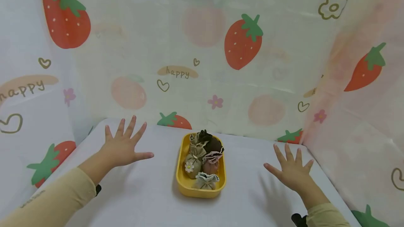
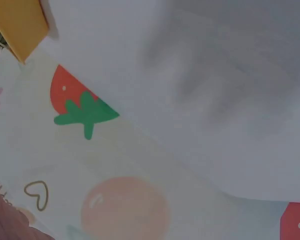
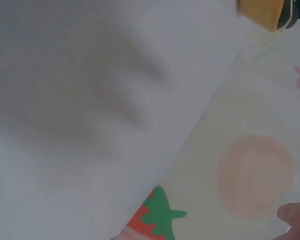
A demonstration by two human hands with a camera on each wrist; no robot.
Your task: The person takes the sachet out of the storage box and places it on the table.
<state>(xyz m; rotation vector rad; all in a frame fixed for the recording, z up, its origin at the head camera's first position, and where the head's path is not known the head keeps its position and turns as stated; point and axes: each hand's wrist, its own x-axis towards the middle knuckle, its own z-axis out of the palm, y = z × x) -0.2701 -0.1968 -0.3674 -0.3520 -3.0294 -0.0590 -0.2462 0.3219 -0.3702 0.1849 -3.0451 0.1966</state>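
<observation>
My left hand (image 1: pixel 121 150) is held over the left part of the table with its fingers spread wide and nothing in it. Over the right part, my right hand (image 1: pixel 291 171) also has spread fingers and holds nothing. Between the two stands a yellow tray (image 1: pixel 202 193) with several small drawstring pouches in it. A dark pouch (image 1: pixel 213 144) lies at the back right, an olive one with a white flower (image 1: pixel 192 162) at the left, a mauve one (image 1: pixel 211 164) at the right, and a beige one with a pale frilled top (image 1: pixel 206 181) at the front. Each wrist view shows a hand's shadow on the table.
The white table (image 1: pixel 157 199) ends at the back against a hanging cloth (image 1: pixel 202 52) printed with strawberries, hearts and flowers. More of this cloth closes in the left and right sides. Both forearms wear beige sleeves (image 1: pixel 56 195).
</observation>
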